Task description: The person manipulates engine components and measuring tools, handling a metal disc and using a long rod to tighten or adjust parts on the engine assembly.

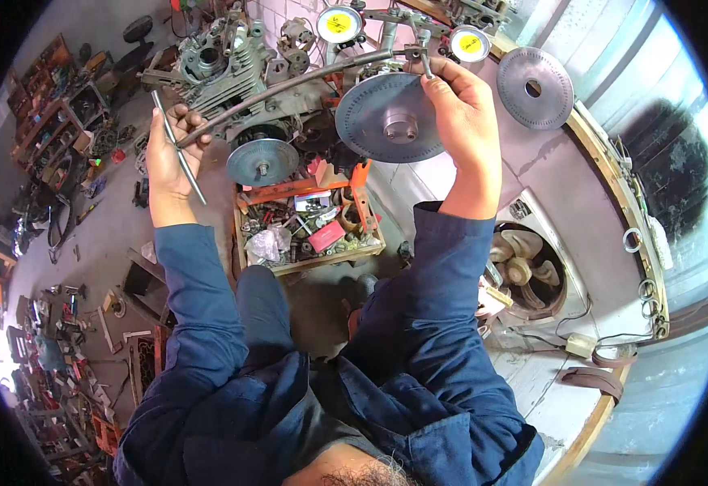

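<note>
My left hand [174,150] is closed around a metal T-handle wrench [289,87], near where its crossbar meets the long shaft. The shaft slants up to the right. At its far end, my right hand [459,105] pinches a short metal pin-like piece [427,65] beside the joint; whether the two are joined I cannot tell. Just below and left of my right fingers is a large grey graduated disc [362,121] with a central hub. A smaller graduated disc [262,162] sits below the shaft. Behind the wrench stands a finned metal engine [224,81].
Two dial gauges [339,24] with yellow labels stand at the back. A loose graduated disc [535,87] rests on the right. Below lies a wooden crate [313,265] of small parts. A fan [520,271] sits right of me; scattered parts and tools cover the left floor.
</note>
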A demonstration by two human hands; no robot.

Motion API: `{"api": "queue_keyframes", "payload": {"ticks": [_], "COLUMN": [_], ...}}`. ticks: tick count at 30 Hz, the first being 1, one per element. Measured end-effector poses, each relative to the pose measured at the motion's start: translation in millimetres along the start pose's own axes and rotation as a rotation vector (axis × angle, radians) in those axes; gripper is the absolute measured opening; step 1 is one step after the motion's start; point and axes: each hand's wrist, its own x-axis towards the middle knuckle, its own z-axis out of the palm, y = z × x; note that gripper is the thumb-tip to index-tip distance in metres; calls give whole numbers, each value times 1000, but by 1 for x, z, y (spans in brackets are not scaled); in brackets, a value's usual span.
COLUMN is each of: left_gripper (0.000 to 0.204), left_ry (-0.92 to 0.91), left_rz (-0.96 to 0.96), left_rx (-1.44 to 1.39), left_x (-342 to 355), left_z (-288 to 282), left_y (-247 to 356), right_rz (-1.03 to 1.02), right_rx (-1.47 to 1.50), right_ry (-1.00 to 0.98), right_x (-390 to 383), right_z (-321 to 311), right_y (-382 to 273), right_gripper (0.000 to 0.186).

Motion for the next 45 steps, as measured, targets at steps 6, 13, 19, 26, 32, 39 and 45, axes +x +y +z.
{"api": "queue_keyframes", "payload": {"ticks": [6, 13, 19, 26, 32, 39, 45], "left_gripper": [44, 23, 32, 28, 34, 25, 56], "left_ry": [87, -133, -165, -77, 21, -109, -59], "left_rz": [9, -7, 15, 208, 588, 498, 512], "left_rx": [99, 96, 123, 460, 625, -29, -264], "left_x": [-5, -23, -28, -24, -24, -43, -20], "left_z": [16, -1, -10, -30, -13, 17, -29], "left_y": [5, 17, 8, 0, -4, -7, -7], "right_rz": [5, -101, -79, -158, -131, -65, -80], "right_rx": [36, -16, -72, -74, -113, 12, 86], "right_ry": [8, 20, 34, 71, 76, 22, 13], "right_x": [0, 2, 0, 2, 1, 2, 3], "right_z": [0, 4, 6, 9, 8, 0, 5], "right_y": [-1, 2, -4, -1, -1, 4, 4], "right_gripper": [21, 21, 24, 25, 23, 22, 25]}}
